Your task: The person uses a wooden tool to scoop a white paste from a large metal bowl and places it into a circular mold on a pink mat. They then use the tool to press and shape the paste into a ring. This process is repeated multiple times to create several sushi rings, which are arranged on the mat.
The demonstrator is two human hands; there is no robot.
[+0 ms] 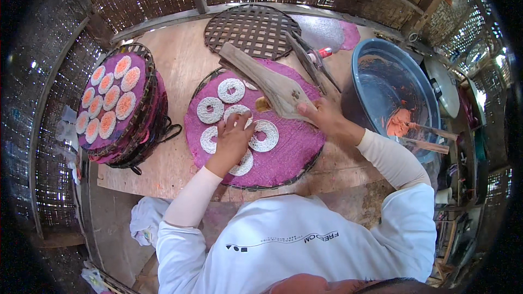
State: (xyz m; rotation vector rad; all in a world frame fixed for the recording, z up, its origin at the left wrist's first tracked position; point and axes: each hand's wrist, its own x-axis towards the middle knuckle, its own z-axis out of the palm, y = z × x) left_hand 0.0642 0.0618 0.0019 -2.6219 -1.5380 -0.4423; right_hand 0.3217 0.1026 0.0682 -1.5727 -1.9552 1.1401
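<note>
In my right hand is a long, weathered wooden tool, gripped at its near end and slanting across the round tray. A yellowish piece shows at the tool's underside. My left hand reaches over the tray with fingers spread, fingertips at a white ring-shaped piece; whether they press on it I cannot tell. Purple cloth covers the tray. Several more rings lie around my left hand, among them a white ring beside my fingers and another ring further left.
At the left stands a stack of cloth-covered trays, its top one bearing several white discs with orange centres. A blue-grey basin with orange paste and wooden sticks sits at the right. Behind lie a woven lattice tray and dark wooden pieces.
</note>
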